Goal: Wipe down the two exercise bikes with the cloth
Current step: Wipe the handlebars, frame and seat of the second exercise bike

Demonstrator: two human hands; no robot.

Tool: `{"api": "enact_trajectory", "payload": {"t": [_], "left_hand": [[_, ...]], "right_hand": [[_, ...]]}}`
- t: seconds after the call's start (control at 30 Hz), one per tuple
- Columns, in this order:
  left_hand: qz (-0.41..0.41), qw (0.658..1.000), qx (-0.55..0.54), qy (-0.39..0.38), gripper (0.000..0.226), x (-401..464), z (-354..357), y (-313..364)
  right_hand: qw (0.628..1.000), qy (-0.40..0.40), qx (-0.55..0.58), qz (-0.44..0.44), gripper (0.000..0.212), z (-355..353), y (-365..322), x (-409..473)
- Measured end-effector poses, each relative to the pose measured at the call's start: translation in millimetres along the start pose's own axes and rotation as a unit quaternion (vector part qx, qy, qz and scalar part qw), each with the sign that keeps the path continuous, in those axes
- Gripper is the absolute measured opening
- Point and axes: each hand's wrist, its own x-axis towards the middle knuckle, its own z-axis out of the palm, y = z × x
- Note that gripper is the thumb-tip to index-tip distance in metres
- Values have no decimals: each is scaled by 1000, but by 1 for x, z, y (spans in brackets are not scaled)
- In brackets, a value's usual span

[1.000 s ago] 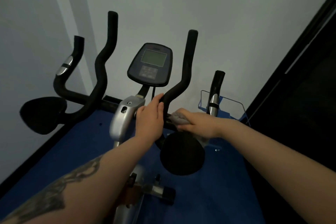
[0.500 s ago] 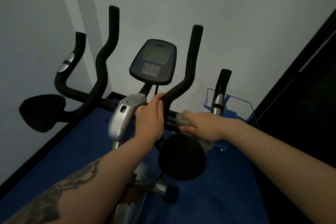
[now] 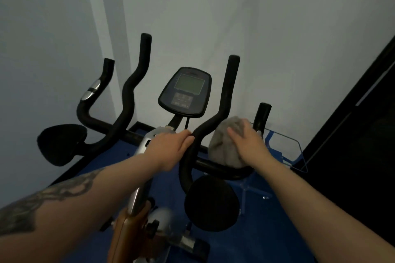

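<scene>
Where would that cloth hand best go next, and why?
Probably slide the right hand and grey cloth up the short outer grip beside it. The cloth sits on the handlebar's right bend, that grip looks unwiped, and the left hand steadies the centre.

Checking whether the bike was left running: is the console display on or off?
Off, as far as it shows: the console screen is a flat, dull grey with no digits or backlight visible, though the room is dim.
</scene>
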Motion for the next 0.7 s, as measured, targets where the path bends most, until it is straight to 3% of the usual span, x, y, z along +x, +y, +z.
{"api": "enact_trajectory", "payload": {"t": [0.03,0.1,0.13,0.2,0.3,0.4,0.47,0.6,0.7], "left_hand": [[6,1000,16,-6,35,1,-1,-2],[38,995,58,74,33,0,3,1],[57,990,78,103,33,-1,6,4],[67,990,72,103,45,-3,9,4],[89,986,114,83,51,-1,11,-5],[106,975,186,55,32,-2,8,-1],[116,975,168,89,22,-4,10,0],[92,977,178,72,46,-2,13,-5],[114,974,185,63,28,1,10,-3]], "right_hand": [[990,40,88,99,42,13,-7,5],[905,21,324,275,44,48,-22,23],[857,18,399,327,40,63,-31,30],[826,62,430,360,37,86,-46,39],[841,175,405,315,48,97,-52,42],[835,215,429,269,47,101,-53,41],[855,212,401,251,46,110,-50,32],[884,173,362,239,43,102,-42,29],[880,178,357,258,49,84,-43,48]]}}
